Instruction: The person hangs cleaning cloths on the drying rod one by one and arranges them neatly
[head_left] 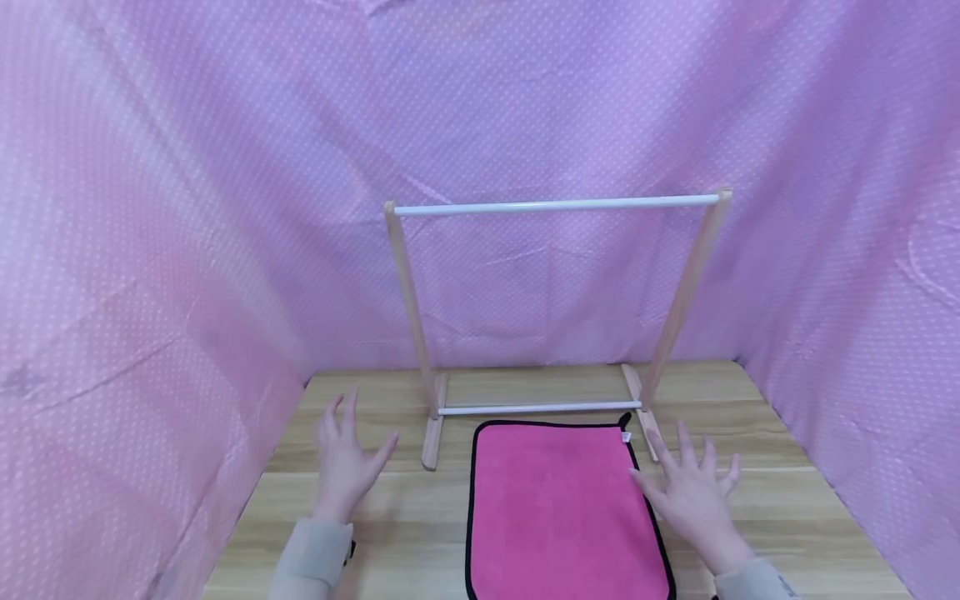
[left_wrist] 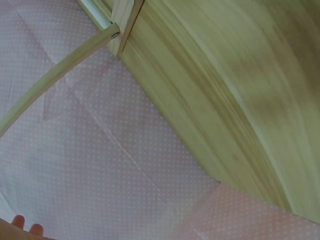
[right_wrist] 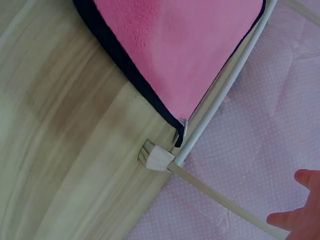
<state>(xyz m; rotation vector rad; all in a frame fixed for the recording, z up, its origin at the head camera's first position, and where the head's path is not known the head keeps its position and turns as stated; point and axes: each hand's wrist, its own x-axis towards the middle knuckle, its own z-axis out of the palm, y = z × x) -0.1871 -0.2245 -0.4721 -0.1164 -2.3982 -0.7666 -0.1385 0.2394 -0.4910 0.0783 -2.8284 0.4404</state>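
A pink towel (head_left: 562, 512) with black edging lies flat on the wooden table, a black hanging loop and a small white tag at its far right corner. Behind it stands a wooden rack (head_left: 555, 205) with a white top bar and a white lower bar. My left hand (head_left: 347, 462) hovers left of the towel, fingers spread and holding nothing. On the other side, my right hand (head_left: 696, 493) is spread too, its thumb overlapping the towel's right edge in the head view. In the right wrist view, the towel's looped corner (right_wrist: 179, 131) is close to the rack's foot (right_wrist: 156, 157).
The wooden table (head_left: 780, 492) has rounded far corners. Pink-purple dotted cloth (head_left: 555, 108) hangs behind the table and along both sides. The rack's left foot (head_left: 432, 437) rests between my left hand and the towel.
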